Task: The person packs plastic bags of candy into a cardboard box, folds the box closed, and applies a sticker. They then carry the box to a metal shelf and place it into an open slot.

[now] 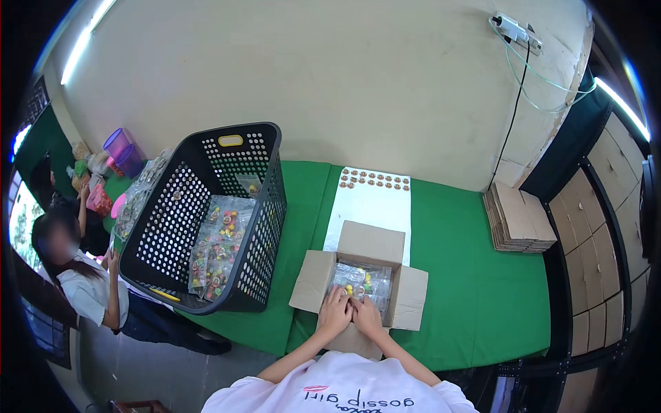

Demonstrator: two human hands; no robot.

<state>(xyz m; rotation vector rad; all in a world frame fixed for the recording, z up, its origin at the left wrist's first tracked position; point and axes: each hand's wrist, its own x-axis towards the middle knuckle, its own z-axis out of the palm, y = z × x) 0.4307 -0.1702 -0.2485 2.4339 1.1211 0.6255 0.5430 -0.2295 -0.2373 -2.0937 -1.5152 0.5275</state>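
An open cardboard box (410, 297) stands on the green table with its flaps folded out. Inside lie clear plastic packets (376, 279) with small red, yellow and green pieces, perhaps sweets. Both hands reach in over the near side. My left hand (334, 313) lies on the packets at the left, fingers stretched forward. Close beside it, my right hand (368, 315) rests on the packets with its fingers apart and slightly bent. The hands nearly touch at the thumbs. What lies under the fingers is partly hidden.
A large black basket (270, 227) holding more packets stands at the left. Behind the box, a white sheet (358, 206) bears rows of small round stickers (375, 180). Flattened cartons (520, 219) are stacked at the right. Another person (96, 289) is at the far left.
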